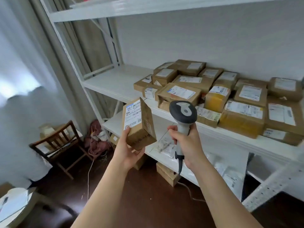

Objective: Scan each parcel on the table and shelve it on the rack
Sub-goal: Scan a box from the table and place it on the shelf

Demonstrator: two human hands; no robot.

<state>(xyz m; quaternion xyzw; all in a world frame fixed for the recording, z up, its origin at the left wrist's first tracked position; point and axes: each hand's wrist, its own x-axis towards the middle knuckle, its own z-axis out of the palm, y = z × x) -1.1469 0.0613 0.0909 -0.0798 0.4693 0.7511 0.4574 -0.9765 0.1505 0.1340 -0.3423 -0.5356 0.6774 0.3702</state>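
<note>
We hold a small cardboard parcel (139, 124) up in our left hand (130, 152), thumb on the lower corner of its white shipping label (132, 115) and fingers curled under its base, so the label faces us. Our right hand (184, 142) is wrapped round the grip of a grey handheld barcode scanner (183, 114), whose head sits just beside the parcel's right edge; its cable (189, 190) trails down to the floor. The parcel hangs in front of the white metal rack (115, 83), below the level of the middle shelf, where a crowd of taped cardboard boxes (213, 96) already lies, most of them label up.

We judge the parcel light, since one hand carries it easily at arm's reach, and stiff enough to keep its shape, though one end flap looks slightly lifted. The cardboard should grip well; any glossy tape may be slicker. Holding it from below, clear of the barcode, seems the sensible place, and we would keep the thumb off the printed bars while scanning. The bare stretch at the left of the middle shelf looks like the easiest spot to set it down.
</note>
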